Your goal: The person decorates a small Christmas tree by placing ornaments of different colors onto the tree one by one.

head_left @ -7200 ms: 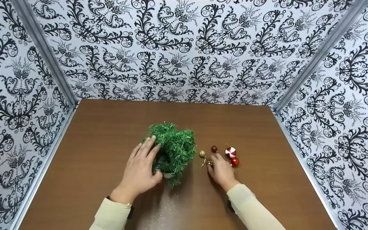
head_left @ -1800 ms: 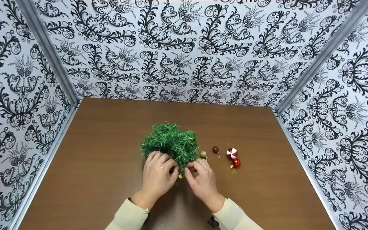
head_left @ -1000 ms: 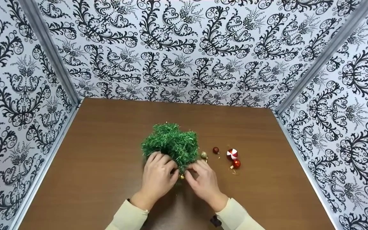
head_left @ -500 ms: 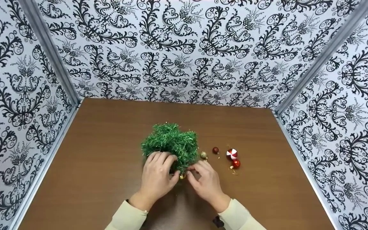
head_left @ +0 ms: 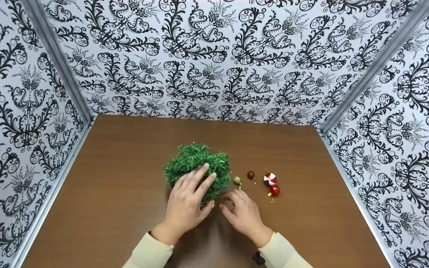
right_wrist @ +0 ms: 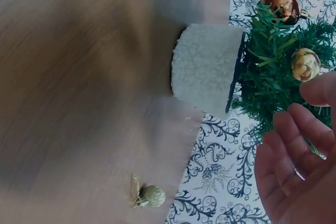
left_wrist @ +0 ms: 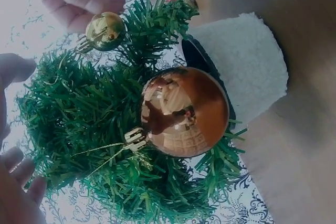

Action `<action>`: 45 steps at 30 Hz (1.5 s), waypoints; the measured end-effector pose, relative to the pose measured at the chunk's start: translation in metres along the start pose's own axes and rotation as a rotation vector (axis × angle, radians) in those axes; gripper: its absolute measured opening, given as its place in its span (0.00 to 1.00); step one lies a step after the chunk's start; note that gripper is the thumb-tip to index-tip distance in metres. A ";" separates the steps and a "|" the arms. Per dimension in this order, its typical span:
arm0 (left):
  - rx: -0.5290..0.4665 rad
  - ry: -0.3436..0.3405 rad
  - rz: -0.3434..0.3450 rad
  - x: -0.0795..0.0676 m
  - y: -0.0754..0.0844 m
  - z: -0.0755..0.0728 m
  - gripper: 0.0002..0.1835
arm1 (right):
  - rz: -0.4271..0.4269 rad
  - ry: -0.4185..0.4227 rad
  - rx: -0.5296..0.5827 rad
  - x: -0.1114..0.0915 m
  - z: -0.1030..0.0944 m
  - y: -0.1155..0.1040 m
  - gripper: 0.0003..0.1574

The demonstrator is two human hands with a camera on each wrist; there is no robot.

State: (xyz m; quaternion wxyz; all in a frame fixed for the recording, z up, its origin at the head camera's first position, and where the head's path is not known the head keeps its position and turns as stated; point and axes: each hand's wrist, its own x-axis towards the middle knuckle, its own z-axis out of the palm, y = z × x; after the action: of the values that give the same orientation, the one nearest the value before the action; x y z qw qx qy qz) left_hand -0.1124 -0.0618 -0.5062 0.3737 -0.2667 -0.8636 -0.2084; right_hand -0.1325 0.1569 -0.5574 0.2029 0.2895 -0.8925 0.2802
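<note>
A small artificial Christmas tree (head_left: 203, 163) of green tinsel stands on the table in a fuzzy white pot (right_wrist: 207, 66). A shiny gold ball ornament (right_wrist: 305, 64) hangs on a front branch, and a larger copper ball (left_wrist: 184, 111) hangs beside it. My left hand (head_left: 188, 203) reaches over the tree's front left with fingers extended and spread. Just right of the gold ball, my right hand (head_left: 242, 214) has its fingers loosely bent, thumb apart from them, with nothing held. In the right wrist view its fingertips are close by the gold ball.
Loose ornaments lie right of the tree: a glittery gold ball (head_left: 237, 180), a dark red ball (head_left: 251, 174), a red-and-white striped ball (head_left: 270, 179) and a shiny red ball (head_left: 275, 190). Patterned walls (head_left: 214, 59) enclose the brown table (head_left: 125, 160) at back and sides.
Earlier my right hand was among the loose ornaments, then both hands worked at a front branch. Now the right hand has let go and drawn slightly right; the left fingers have straightened over the tree.
</note>
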 end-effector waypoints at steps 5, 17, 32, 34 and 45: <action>0.057 -0.078 -0.015 0.000 -0.001 0.001 0.47 | 0.032 -0.088 -0.042 -0.003 -0.001 0.002 0.13; 0.072 -0.084 -0.027 0.001 -0.002 0.000 0.46 | 0.084 -0.226 -0.086 -0.012 -0.003 0.018 0.14; 0.027 -0.095 -0.051 0.003 -0.002 0.000 0.45 | 0.399 0.014 -0.160 -0.009 -0.051 0.118 0.16; 0.025 -0.105 -0.056 0.002 -0.001 0.000 0.45 | 0.461 -0.012 -0.178 -0.013 -0.056 0.133 0.17; 0.005 -0.118 -0.050 0.002 0.001 0.002 0.44 | 0.525 -0.138 -0.262 -0.034 -0.056 0.160 0.22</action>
State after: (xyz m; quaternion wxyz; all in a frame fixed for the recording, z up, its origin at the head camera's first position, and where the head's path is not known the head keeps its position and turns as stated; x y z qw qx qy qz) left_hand -0.1140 -0.0596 -0.5055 0.3176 -0.2558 -0.8910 -0.1994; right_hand -0.1967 0.3134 -0.5942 0.0981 0.0387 -0.9771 0.1850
